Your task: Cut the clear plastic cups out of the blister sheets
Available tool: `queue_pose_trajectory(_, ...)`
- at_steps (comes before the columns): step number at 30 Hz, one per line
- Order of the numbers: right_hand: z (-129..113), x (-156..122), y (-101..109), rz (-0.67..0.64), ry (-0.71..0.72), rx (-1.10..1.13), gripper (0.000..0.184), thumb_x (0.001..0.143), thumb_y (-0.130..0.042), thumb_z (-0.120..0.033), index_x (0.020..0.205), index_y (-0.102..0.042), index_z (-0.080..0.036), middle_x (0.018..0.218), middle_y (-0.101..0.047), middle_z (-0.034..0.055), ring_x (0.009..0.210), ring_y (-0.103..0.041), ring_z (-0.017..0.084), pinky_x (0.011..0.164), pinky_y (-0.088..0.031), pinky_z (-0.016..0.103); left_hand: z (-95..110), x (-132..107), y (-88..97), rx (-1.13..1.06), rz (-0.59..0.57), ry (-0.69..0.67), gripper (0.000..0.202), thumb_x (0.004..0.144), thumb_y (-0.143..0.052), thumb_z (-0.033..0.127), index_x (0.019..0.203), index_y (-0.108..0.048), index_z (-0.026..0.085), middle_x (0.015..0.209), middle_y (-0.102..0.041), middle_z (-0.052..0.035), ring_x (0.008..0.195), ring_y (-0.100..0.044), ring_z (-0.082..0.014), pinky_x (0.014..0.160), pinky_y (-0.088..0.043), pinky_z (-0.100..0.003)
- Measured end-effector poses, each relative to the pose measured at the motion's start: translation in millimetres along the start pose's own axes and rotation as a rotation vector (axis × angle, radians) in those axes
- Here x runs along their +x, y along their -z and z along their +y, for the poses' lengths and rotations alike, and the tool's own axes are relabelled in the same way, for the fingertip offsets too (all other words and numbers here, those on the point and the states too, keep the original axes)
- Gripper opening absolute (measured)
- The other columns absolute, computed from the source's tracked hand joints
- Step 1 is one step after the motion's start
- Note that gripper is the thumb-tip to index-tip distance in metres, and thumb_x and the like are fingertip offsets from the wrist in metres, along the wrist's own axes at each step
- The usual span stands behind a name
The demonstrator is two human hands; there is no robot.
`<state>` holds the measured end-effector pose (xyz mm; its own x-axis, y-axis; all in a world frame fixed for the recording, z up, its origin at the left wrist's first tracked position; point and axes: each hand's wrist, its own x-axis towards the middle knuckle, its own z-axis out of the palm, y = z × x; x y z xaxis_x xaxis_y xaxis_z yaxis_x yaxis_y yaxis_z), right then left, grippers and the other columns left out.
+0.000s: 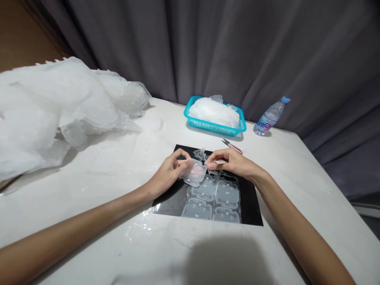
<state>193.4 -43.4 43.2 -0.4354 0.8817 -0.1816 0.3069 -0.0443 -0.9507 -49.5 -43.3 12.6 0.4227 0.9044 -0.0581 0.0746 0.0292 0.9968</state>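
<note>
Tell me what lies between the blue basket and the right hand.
In the head view, pink-handled snips lie between the blue basket and the right hand.

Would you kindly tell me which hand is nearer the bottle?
Right: the right hand is in front and left of the bottle; the left hand is farther left.

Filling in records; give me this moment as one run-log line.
left hand: holds translucent piece; right hand: near piece's edge, holds small pale item; black mat: under translucent panels; pink snips: beyond mat
</note>
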Motion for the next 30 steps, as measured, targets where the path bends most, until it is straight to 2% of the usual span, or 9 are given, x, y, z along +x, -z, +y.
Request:
queue_pose_trajectory(3, 4, 2, -3, 0.014, 0.047, -0.023, 0.03, 0.078, -0.082, -0.045, 0.084, -0.073, -0.016, 0.085, -0.069, 0.0024, 0.084, -0.059, 0.018, 0.081, -0.043, 0.031, 0, 2, -1.3, -0.058, -0.021, 0.002, 0.028, 0.092, -0.072, 0.043, 0.093, -0.056, 0.02, 0.069, -0.072, 0.0022, 0.056, -0.06, -0.0108, 0.052, -0.039, -0.02)
queue_pose_trajectory(7, 3, 3, -4, 0.007, 0.117, -0.043, 0.026, 0.084, -0.079, -0.042, 0.087, -0.072, -0.017, 0.086, -0.067, 0.001, 0.082, -0.056, 0.017, 0.078, -0.041, 0.03, 1, 2, -3.5, -0.093, -0.075, 0.061, 0.033, 0.086, -0.08, 0.042, 0.103, -0.066, 0.018, 0.088, -0.08, -0.0036, 0.077, -0.073, -0.0164, 0.069, -0.053, -0.024)
queue_pose_trajectory(12, -2, -1, -2, -0.037, 0.06, -0.044, 0.036, 0.085, -0.077, -0.052, 0.087, -0.072, -0.016, 0.084, -0.066, 0.002, 0.081, -0.056, 0.017, 0.077, -0.041, 0.03, 1, 3, -6.1, -0.05, -0.098, 0.066, 0.032, 0.081, -0.085, 0.04, 0.098, -0.075, 0.016, 0.095, -0.081, -0.0065, 0.087, -0.076, -0.0199, 0.08, -0.058, -0.028)
queue_pose_trajectory(18, 6, 2, -2, -0.106, 0.043, -0.06, 0.034, 0.084, -0.075, -0.05, 0.088, -0.073, -0.016, 0.083, -0.069, 0.0021, 0.077, -0.058, 0.017, 0.071, -0.04, 0.029, 0, -3, -7.5, 0.066, -0.083, -0.027, 0.028, 0.087, -0.08, 0.042, 0.098, -0.074, 0.017, 0.093, -0.081, -0.0068, 0.083, -0.076, -0.0216, 0.078, -0.06, -0.032)
queue_pose_trajectory(20, 13, 6, -2, -0.031, 0.052, -0.139, 0.026, 0.088, -0.069, -0.042, 0.083, -0.072, -0.017, 0.08, -0.072, 0.0028, 0.077, -0.06, 0.018, 0.071, -0.042, 0.029, -1, -11, -7.3, 0.211, -0.112, -0.173, 0.022, 0.092, -0.074, 0.04, 0.102, -0.075, 0.019, 0.099, -0.081, -0.0075, 0.089, -0.076, -0.023, 0.082, -0.059, -0.034)
queue_pose_trajectory(22, 21, 11, -2, 0.162, 0.052, -0.291, 0.017, 0.088, -0.064, -0.03, 0.079, -0.072, -0.017, 0.079, -0.073, 0.0038, 0.077, -0.062, 0.019, 0.072, -0.042, 0.03, 0, -18, -7.0, 0.36, -0.176, -0.345, 0.02, 0.096, -0.069, 0.036, 0.107, -0.077, 0.022, 0.107, -0.081, -0.0078, 0.098, -0.076, -0.0245, 0.089, -0.058, -0.036)
queue_pose_trajectory(24, 27, 15, 0, 0.335, 0.053, -0.432, 0.013, 0.085, -0.061, -0.019, 0.079, -0.073, -0.018, 0.08, -0.075, 0.0042, 0.079, -0.063, 0.02, 0.073, -0.041, 0.03, 2, -22, -7.0, 0.418, -0.202, -0.396, 0.02, 0.098, -0.066, 0.035, 0.11, -0.077, 0.023, 0.11, -0.081, -0.007, 0.099, -0.075, -0.0237, 0.089, -0.056, -0.035)
queue_pose_trajectory(27, 31, 16, 8, 0.373, 0.054, -0.533, 0.017, 0.083, -0.06, -0.014, 0.086, -0.075, -0.019, 0.089, -0.078, 0.0053, 0.083, -0.064, 0.021, 0.076, -0.041, 0.032, 9, -18, -7.1, 0.288, -0.125, -0.205, 0.022, 0.096, -0.071, 0.04, 0.106, -0.075, 0.022, 0.094, -0.08, -0.0041, 0.081, -0.074, -0.0193, 0.071, -0.055, -0.028)
queue_pose_trajectory(30, 31, 13, 18, 0.417, 0.063, -0.597, 0.019, 0.085, -0.061, -0.017, 0.098, -0.075, -0.019, 0.101, -0.078, 0.008, 0.09, -0.064, 0.024, 0.08, -0.044, 0.035, 17, -10, -6.8, 0.062, -0.12, -0.014, 0.028, 0.089, -0.079, 0.042, 0.103, -0.073, 0.019, 0.072, -0.073, 0.0, 0.063, -0.067, -0.0149, 0.055, -0.047, -0.023)
